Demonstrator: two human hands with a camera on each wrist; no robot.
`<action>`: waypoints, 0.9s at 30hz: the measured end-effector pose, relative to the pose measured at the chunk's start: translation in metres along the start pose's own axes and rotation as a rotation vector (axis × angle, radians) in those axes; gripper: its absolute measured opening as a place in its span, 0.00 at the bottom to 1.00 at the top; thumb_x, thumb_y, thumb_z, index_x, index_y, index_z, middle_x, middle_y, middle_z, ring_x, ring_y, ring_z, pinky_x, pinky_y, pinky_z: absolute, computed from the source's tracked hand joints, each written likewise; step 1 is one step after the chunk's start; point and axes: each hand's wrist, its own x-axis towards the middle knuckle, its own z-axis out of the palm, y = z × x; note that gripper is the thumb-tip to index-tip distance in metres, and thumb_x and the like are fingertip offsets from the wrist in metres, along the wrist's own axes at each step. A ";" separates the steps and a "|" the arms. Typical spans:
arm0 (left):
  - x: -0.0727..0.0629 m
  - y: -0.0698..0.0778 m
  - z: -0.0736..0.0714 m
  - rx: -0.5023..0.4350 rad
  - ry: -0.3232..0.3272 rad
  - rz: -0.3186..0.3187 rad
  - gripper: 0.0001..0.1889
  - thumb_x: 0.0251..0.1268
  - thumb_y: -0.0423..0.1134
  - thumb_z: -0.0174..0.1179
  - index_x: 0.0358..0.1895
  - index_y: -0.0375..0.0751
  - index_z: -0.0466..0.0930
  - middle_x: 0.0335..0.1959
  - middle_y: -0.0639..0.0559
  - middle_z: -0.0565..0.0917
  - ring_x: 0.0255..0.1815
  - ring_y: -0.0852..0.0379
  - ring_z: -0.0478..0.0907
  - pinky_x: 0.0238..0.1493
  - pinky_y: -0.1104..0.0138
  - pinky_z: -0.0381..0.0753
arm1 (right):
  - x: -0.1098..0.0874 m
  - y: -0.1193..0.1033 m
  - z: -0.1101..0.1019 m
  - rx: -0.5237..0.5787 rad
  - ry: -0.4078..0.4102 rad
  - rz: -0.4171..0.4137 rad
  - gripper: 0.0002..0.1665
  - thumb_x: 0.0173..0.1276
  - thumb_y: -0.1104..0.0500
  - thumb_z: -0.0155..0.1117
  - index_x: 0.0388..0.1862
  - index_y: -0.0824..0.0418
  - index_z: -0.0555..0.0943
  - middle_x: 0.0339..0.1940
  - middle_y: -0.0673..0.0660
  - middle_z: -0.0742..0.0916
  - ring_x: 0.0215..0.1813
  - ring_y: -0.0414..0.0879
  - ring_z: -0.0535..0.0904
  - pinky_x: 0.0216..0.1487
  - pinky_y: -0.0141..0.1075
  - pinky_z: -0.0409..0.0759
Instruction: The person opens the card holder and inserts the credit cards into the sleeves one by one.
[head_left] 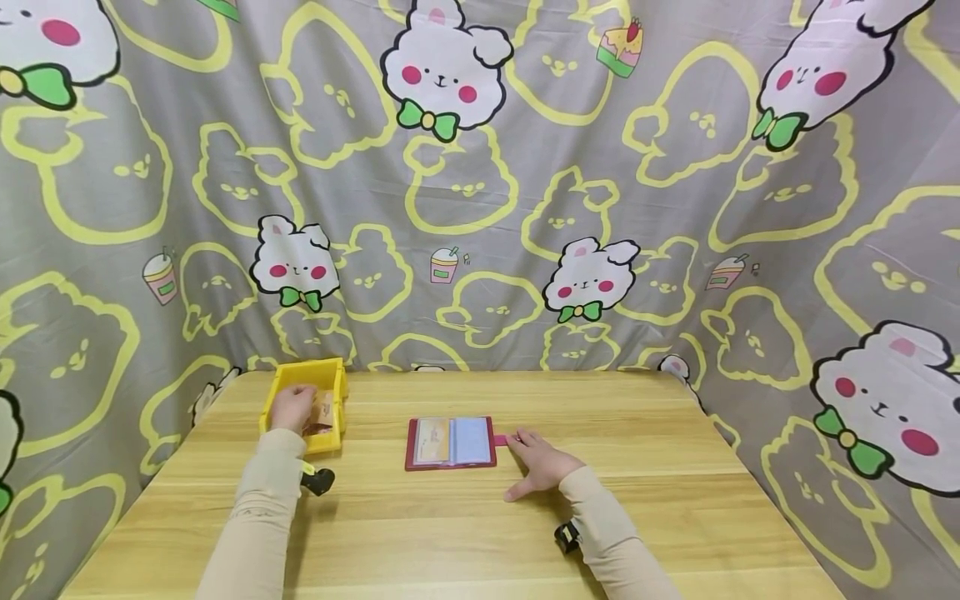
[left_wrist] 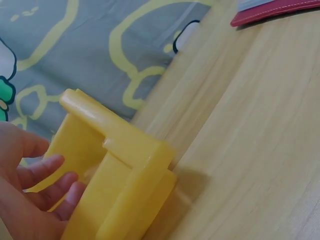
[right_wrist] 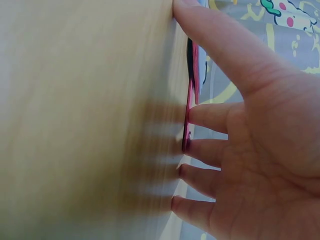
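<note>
An open card holder (head_left: 472,442) with a red cover lies flat on the wooden table, with a patterned card in its left sleeve and a pale blue right side. My right hand (head_left: 546,462) rests beside it, fingers spread, fingertips on the pink closure strap (head_left: 502,440) at its right edge. In the right wrist view, those fingers (right_wrist: 207,117) reach down to the strap and table. My left hand (head_left: 292,408) dips into a yellow bin (head_left: 339,408) holding several cards (head_left: 324,410). In the left wrist view, its fingers (left_wrist: 52,187) are loosely bent inside, with nothing visible between them.
The wooden table (head_left: 420,533) reaches back to a grey curtain (head_left: 495,333) with yellow and white cartoon animals, which also hangs along both sides. Black camera mounts (head_left: 318,481) sit at both wrists, over long beige sleeves (head_left: 251,533).
</note>
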 end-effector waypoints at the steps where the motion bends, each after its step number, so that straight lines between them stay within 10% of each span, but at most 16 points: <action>1: 0.001 0.000 0.001 -0.019 0.000 -0.010 0.28 0.74 0.47 0.42 0.68 0.32 0.66 0.60 0.36 0.71 0.49 0.48 0.70 0.39 0.66 0.78 | 0.000 0.000 0.000 -0.001 0.001 -0.002 0.62 0.51 0.42 0.78 0.77 0.65 0.56 0.78 0.69 0.57 0.79 0.66 0.49 0.75 0.59 0.58; 17: -0.002 0.004 -0.003 -0.179 -0.170 -0.053 0.28 0.75 0.46 0.46 0.64 0.23 0.62 0.37 0.50 0.78 0.28 0.62 0.81 0.34 0.67 0.84 | 0.002 0.002 0.002 0.013 0.005 -0.014 0.63 0.51 0.43 0.78 0.77 0.64 0.56 0.78 0.70 0.57 0.79 0.66 0.49 0.75 0.59 0.58; 27: -0.006 0.019 -0.012 -0.151 -0.072 -0.006 0.32 0.76 0.52 0.40 0.71 0.28 0.61 0.57 0.39 0.71 0.43 0.59 0.72 0.41 0.68 0.82 | 0.001 0.001 0.002 0.016 0.008 -0.004 0.63 0.50 0.42 0.78 0.77 0.64 0.56 0.79 0.69 0.57 0.79 0.67 0.49 0.75 0.60 0.57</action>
